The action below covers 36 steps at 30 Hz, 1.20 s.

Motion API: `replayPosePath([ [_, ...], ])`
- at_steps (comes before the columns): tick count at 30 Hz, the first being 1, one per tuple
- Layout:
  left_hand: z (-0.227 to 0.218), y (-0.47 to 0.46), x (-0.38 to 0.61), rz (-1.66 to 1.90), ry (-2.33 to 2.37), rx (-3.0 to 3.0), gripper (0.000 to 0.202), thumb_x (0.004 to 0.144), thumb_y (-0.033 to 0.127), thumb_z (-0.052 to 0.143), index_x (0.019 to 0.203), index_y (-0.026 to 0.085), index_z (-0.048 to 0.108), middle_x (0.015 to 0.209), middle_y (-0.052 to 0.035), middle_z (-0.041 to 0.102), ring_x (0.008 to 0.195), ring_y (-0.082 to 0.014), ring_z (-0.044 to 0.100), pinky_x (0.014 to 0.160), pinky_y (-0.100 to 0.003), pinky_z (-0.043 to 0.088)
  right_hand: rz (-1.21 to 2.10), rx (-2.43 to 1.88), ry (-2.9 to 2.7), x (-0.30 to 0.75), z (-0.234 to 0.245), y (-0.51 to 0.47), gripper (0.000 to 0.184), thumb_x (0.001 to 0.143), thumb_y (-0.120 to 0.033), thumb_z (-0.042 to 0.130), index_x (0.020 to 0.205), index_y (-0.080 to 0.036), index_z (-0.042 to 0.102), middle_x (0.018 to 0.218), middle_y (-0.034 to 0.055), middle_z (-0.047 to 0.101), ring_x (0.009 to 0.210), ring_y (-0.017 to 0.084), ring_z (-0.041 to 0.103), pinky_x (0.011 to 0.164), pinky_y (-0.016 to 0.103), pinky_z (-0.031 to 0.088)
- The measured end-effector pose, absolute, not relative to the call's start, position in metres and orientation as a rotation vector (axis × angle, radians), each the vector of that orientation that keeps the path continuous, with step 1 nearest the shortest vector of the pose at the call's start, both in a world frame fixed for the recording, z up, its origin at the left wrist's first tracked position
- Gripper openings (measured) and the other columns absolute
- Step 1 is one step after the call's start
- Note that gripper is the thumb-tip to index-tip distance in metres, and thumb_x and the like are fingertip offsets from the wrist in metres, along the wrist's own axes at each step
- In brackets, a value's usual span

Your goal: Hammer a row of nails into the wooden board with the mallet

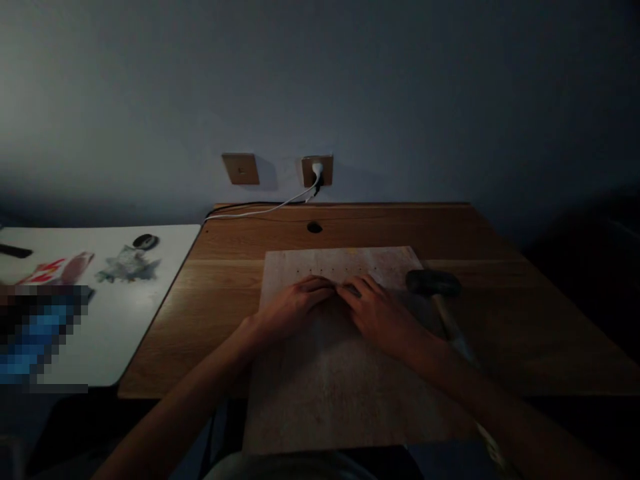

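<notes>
A pale wooden board (340, 373) lies on a brown desk (225, 293), with a row of small dark nails (320, 272) near its far edge. My left hand (295, 307) and my right hand (380, 310) rest on the board with fingertips meeting at its middle. The fingers of both are curled together in a pinch over something too small to make out. A hammer (434, 283) with a dark head lies on the board's right side, its handle running under my right forearm.
A white table (115, 333) stands to the left with small packets and a dark round object on it. Two wall plates sit above the desk; a white plug and cable (260, 212) run from the right one. The room is dim.
</notes>
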<state>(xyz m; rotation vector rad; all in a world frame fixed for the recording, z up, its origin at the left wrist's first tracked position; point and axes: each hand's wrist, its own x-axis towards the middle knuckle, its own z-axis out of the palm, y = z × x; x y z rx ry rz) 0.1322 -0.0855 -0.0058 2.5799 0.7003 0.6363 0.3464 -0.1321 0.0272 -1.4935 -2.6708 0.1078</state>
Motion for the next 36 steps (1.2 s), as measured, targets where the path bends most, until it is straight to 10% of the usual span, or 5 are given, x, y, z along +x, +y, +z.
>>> replayPosePath([
  [20, 0.000, -0.113, 0.146, 0.584, 0.649, 2.513, 0.022, 0.099, 0.011, 0.051, 0.115, 0.017, 0.064, 0.110, -0.0079, 0.066, 0.104, -0.0198, 0.063, 0.092, -0.034, 0.056, 0.678, -1.281, -2.413, 0.374, 0.018, -0.131, 0.041, 0.088, 0.005, 0.048, 0.111, -0.018, 0.072, 0.102, 0.0077, 0.065, 0.095, 0.020, 0.066, 0.088, 0.036, 0.056],
  [36, 0.008, -0.073, 0.141, 0.461, 0.695, 2.497, 0.014, 0.087, 0.025, 0.067, 0.100, 0.019, 0.068, 0.100, -0.0064, 0.062, 0.097, -0.0225, 0.059, 0.087, -0.035, 0.050, 0.266, -1.718, -2.380, 0.449, 0.057, -0.063, 0.020, 0.088, -0.007, 0.062, 0.099, -0.020, 0.073, 0.100, 0.0081, 0.077, 0.092, 0.024, 0.072, 0.084, 0.034, 0.054],
])
